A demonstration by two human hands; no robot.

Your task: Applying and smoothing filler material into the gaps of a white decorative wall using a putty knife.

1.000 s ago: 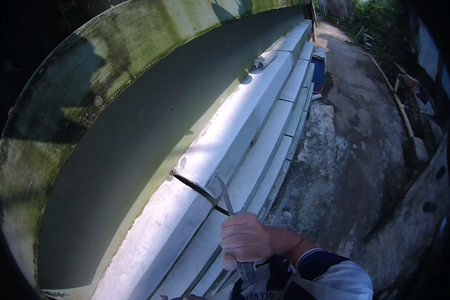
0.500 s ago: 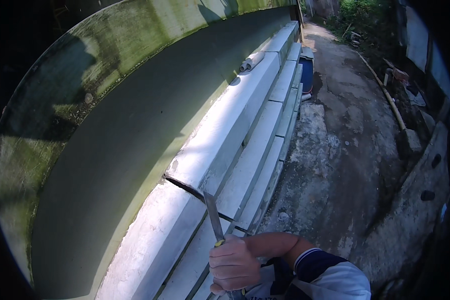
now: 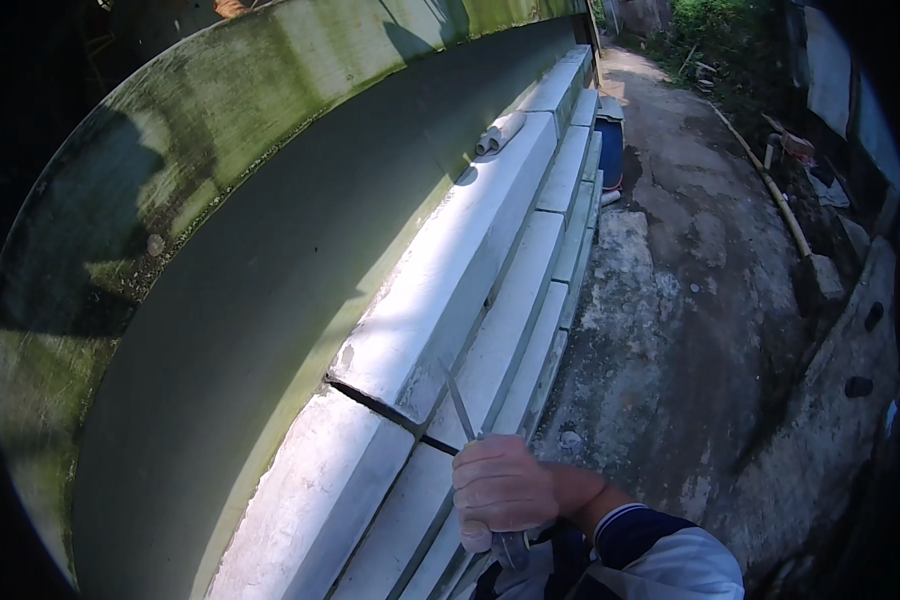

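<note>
My right hand is closed in a fist round the handle of a knife-like tool with a narrow grey metal blade. A bit of yellow shows at the top of its grip. The blade points up and away, over the stepped white blocks, close to a dark gap between two of the top blocks. Whether its tip touches a block I cannot tell. Just beyond the gap lies a long white block; a nearer white block is on this side. My left hand is not in view.
A curved, green-stained wall runs along the left. Two short grey tubes rest on the top blocks. A blue container stands at the row's far end. On the right are a rough concrete path and a bamboo pole.
My right hand has moved up and slightly right with the tool. The blade has left the edge of the gap and now appears narrower, turned more edge-on.
</note>
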